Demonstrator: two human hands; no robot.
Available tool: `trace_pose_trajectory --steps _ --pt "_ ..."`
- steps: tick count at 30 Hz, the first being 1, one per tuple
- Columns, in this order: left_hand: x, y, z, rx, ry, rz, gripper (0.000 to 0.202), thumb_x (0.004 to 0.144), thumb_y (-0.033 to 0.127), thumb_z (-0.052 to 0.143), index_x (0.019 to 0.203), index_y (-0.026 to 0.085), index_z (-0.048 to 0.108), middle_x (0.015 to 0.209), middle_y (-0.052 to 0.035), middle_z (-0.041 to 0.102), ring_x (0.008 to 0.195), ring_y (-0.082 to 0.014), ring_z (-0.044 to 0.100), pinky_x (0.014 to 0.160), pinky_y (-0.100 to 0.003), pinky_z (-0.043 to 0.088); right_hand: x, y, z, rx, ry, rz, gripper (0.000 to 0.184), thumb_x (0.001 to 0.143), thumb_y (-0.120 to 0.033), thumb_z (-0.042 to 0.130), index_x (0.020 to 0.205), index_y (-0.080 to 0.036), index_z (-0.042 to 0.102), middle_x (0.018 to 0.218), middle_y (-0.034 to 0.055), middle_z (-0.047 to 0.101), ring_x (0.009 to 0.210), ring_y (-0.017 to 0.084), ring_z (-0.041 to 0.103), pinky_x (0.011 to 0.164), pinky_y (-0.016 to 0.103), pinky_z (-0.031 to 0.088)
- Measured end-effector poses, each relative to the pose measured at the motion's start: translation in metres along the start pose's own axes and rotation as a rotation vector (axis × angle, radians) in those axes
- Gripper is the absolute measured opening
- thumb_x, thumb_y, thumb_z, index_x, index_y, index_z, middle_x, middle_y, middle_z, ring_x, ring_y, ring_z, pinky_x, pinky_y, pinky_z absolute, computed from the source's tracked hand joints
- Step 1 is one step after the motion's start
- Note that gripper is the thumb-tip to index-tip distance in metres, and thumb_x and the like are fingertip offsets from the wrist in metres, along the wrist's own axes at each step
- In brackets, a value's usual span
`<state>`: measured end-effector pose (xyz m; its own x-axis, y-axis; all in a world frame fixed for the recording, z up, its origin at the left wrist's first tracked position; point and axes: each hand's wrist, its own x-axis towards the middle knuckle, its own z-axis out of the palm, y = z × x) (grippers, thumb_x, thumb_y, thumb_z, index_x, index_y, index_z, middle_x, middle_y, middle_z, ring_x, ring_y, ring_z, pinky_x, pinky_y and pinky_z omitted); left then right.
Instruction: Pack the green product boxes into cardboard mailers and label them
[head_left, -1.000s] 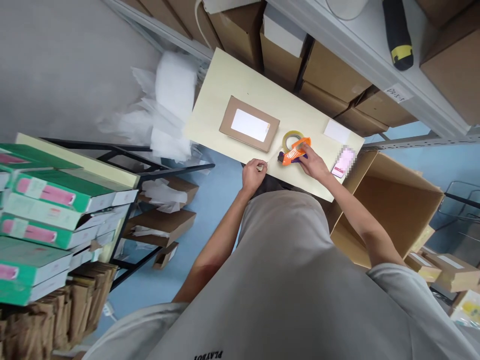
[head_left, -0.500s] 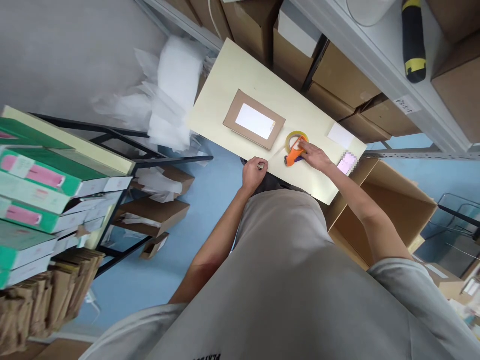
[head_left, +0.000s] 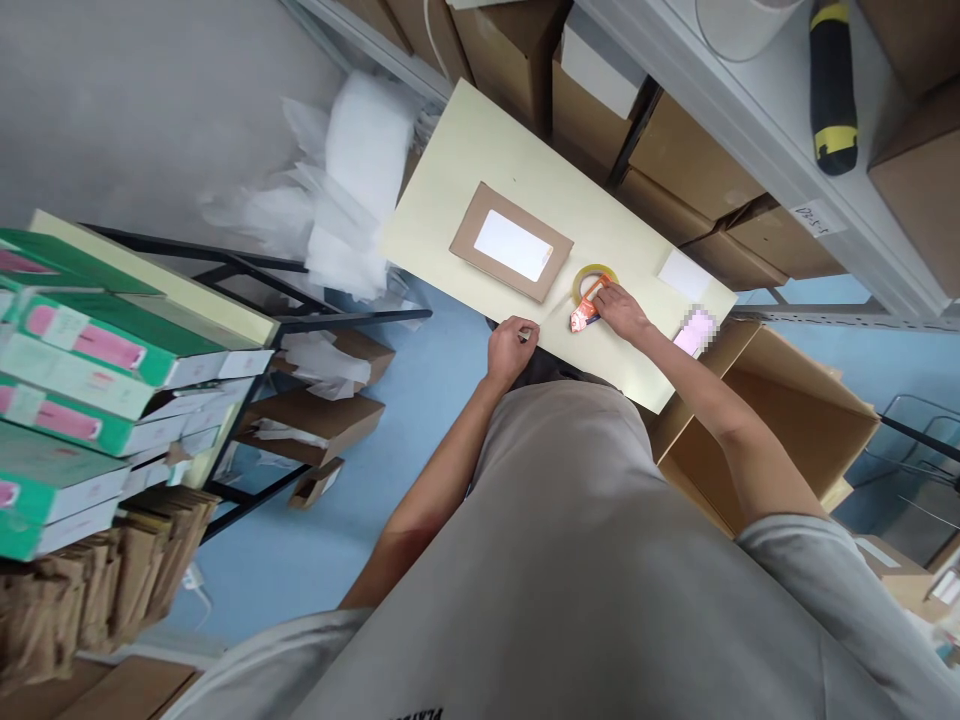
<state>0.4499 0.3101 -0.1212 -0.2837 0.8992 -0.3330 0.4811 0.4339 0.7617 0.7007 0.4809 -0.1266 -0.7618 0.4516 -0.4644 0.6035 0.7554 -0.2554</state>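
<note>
My right hand [head_left: 621, 310] grips an orange tape dispenser [head_left: 582, 317] that carries a roll of yellowish tape [head_left: 595, 272], over the right half of the cream tabletop. From the dispenser a thin clear strip of tape [head_left: 553, 306] seems to run toward my left hand [head_left: 513, 346]. That hand is closed at the table's near edge, its fingers pinched on the strip's end. A brown cardboard box [head_left: 463, 237] with a white label [head_left: 513, 244] lies flat just beyond, apart from both hands.
A white card [head_left: 682, 272] and a blurred-out phone-like object [head_left: 697, 332] lie at the table's right end. A large open carton [head_left: 787, 400] stands to the right. Shelving with boxes [head_left: 694, 165] borders the far side; green boxes [head_left: 90, 340] are stacked at left.
The orange dispenser has turned a little in my right hand, so its printed face now catches the light. My left hand has stayed almost still; the whole view has shifted slightly.
</note>
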Motion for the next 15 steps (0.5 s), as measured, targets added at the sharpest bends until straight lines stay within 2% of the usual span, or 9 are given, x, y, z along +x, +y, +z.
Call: trace_pose_trajectory --steps 4,6,8,10,11,15 --pt "0.002 0.009 -0.008 0.024 0.025 0.029 0.012 0.1 0.019 0.066 0.095 0.024 0.075 0.106 -0.0102 0.082 0.1 -0.0282 0.075 0.089 -0.041 0.061 -0.001 0.003 -0.001 0.044 0.002 0.016 0.047 0.108 0.001 0.039 0.128 -0.01 0.08 0.125 0.0191 0.08 0.128 0.03 0.07 0.134 0.048 0.044" --pt "0.006 0.018 -0.017 0.058 0.049 0.097 0.011 0.102 0.021 0.066 0.096 0.025 0.073 0.107 -0.0108 0.081 0.104 -0.0302 0.073 0.093 -0.043 0.059 -0.005 0.004 -0.003 0.098 -0.008 0.038 0.043 0.111 -0.003 0.04 0.124 -0.01 0.081 0.125 0.0204 0.081 0.128 0.03 0.07 0.131 0.046 0.047" --pt "0.012 0.035 -0.032 0.088 0.068 0.195 0.01 0.104 0.024 0.065 0.097 0.025 0.072 0.108 -0.0114 0.08 0.107 -0.032 0.071 0.098 -0.046 0.057 -0.01 0.0 -0.004 0.191 0.0 0.06 0.033 0.112 -0.011 0.05 0.124 -0.009 0.081 0.129 0.0224 0.081 0.131 0.033 0.071 0.127 0.047 0.05" --pt "0.02 0.059 -0.051 0.105 0.079 0.293 0.013 0.108 0.031 0.064 0.099 0.025 0.071 0.107 -0.0117 0.079 0.108 -0.0329 0.069 0.102 -0.047 0.055 -0.015 -0.01 -0.006 0.364 0.044 0.088 0.026 0.109 -0.023 0.067 0.126 -0.011 0.081 0.134 0.0221 0.082 0.131 0.035 0.073 0.122 0.049 0.054" --pt "0.025 0.075 -0.061 0.113 0.074 0.335 0.016 0.11 0.035 0.064 0.1 0.025 0.071 0.107 -0.0116 0.078 0.108 -0.0326 0.069 0.102 -0.047 0.055 -0.018 -0.018 -0.006 0.484 0.082 0.109 0.028 0.105 -0.03 0.075 0.126 -0.012 0.081 0.134 0.0204 0.083 0.129 0.036 0.075 0.119 0.049 0.057" --pt "0.035 0.153 -0.108 0.142 -0.015 0.435 0.03 0.113 0.051 0.062 0.101 0.025 0.07 0.104 -0.0092 0.077 0.101 -0.0283 0.068 0.098 -0.044 0.057 -0.039 -0.06 -0.02 1.068 0.286 0.182 0.054 0.086 -0.06 0.092 0.118 -0.018 0.085 0.122 0.0114 0.088 0.116 0.036 0.08 0.112 0.049 0.062"
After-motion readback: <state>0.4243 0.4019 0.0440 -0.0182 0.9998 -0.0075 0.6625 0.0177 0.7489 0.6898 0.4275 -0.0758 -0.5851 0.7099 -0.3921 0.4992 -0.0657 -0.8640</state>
